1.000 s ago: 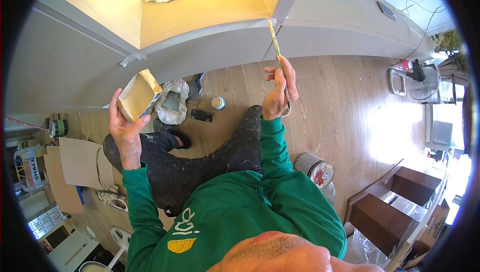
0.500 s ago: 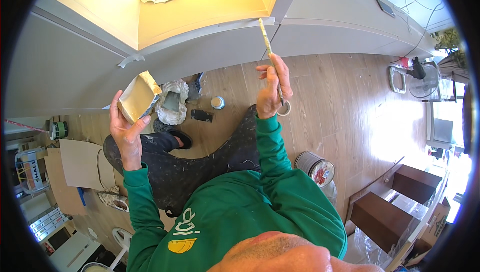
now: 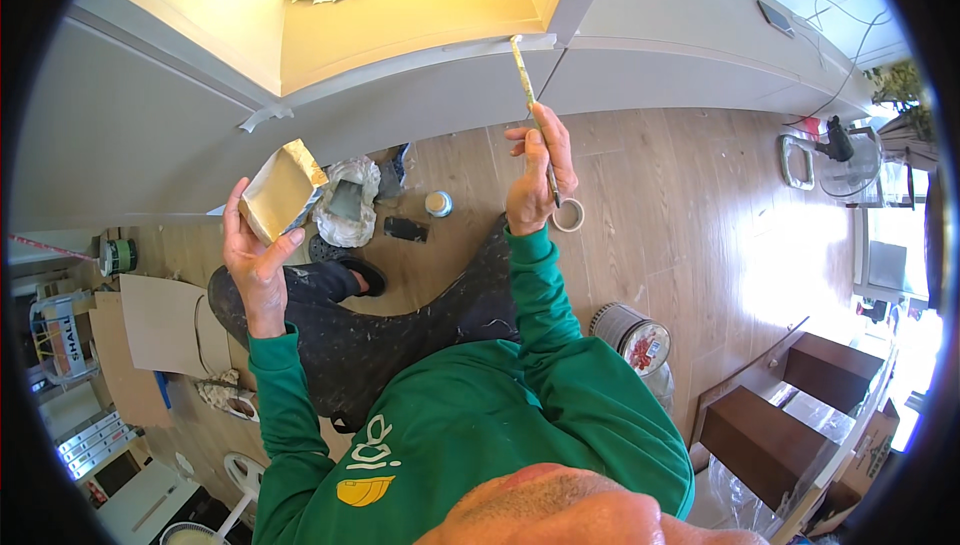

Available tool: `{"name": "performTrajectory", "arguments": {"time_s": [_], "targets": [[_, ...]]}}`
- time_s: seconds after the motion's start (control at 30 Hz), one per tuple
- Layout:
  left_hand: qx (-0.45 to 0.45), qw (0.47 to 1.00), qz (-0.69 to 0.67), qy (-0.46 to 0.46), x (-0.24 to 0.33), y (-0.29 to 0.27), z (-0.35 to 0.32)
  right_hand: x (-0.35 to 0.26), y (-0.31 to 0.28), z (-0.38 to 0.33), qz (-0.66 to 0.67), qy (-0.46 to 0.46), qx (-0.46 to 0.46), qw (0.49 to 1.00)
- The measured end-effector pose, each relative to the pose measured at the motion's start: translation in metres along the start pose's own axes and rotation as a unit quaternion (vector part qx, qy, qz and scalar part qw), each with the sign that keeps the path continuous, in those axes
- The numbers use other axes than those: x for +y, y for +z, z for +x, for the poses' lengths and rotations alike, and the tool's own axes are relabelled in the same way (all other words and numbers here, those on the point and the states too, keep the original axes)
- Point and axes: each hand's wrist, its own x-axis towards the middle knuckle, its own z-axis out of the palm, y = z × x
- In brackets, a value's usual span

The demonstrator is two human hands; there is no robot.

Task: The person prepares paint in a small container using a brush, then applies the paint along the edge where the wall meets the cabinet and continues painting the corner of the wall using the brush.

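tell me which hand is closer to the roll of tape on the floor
Right. The right hand, holding a thin brush, appears right beside the tape roll. The left hand, holding a tan block, is far off to the roll's left.

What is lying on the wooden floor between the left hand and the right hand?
In the head view, between the left hand and right hand: a crumpled plastic bag, a small round tin and a flat black object.
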Motion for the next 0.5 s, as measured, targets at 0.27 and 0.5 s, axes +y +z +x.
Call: {"name": "performTrajectory", "arguments": {"time_s": [0.27,0.5], "targets": [[-0.029,0.999,-0.026,-0.004,-0.002,0.019,0.008,-0.024,-0.011,-0.014,0.062,0.048,-0.054,0.995],[-0.105,0.991,-0.078,0.004,-0.018,0.053,0.003,-0.131,-0.034,-0.022,0.208,0.258,-0.179,0.926]]}}
